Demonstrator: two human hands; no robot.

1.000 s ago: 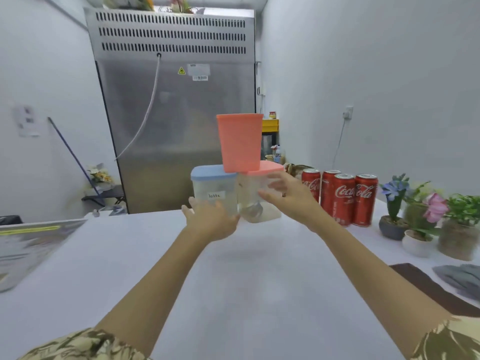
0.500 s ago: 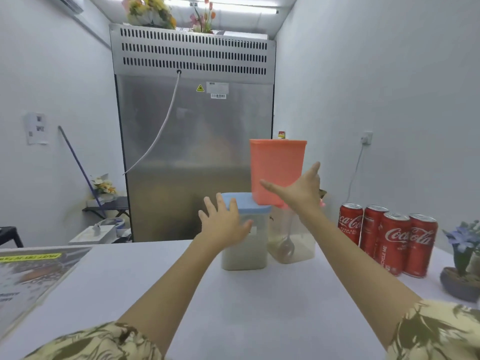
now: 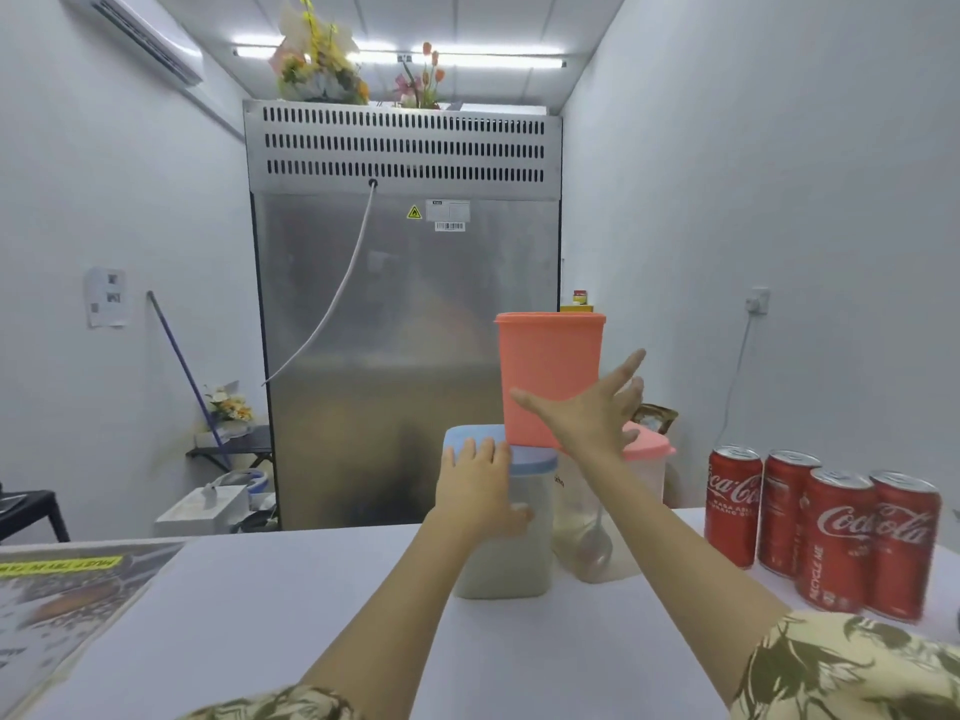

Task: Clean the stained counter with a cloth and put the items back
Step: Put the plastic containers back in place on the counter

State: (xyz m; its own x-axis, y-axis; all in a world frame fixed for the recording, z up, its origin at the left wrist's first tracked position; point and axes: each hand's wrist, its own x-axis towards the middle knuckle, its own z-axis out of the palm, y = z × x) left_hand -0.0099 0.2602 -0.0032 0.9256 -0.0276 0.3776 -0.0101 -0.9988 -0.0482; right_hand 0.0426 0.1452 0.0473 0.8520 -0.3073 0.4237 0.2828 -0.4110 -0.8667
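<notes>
The left hand [image 3: 480, 493] lies flat against the near face of a clear rectangular plastic container with a pale blue lid [image 3: 506, 517], its fingers [image 3: 485, 452] straight and close together, their tips reaching up onto the lid's front edge; the thumb wraps toward the container's right side. The right hand [image 3: 592, 423] is spread wide, fingers [image 3: 626, 368] apart and straight, palm against the lower front of a tall orange opaque plastic tub [image 3: 550, 371]. Whether the palm actually presses the tub or sits just in front of it cannot be told.

Under those right fingers the orange tub rests upright on the lids of the two containers below it: the blue-lidded one at left, and at right a clear plastic jar with a pink lid [image 3: 647, 462], holding a metal spoon [image 3: 595, 550]. Both lower containers stand touching on the white counter [image 3: 311, 605].

Right of the right forearm, four red cola cans [image 3: 823, 532] stand in a row on the counter. Beyond the fingertips rises a tall stainless steel refrigerator [image 3: 402, 314]. Left of the left arm, a printed sheet with a yellow strip [image 3: 62, 595] lies at the counter's edge.
</notes>
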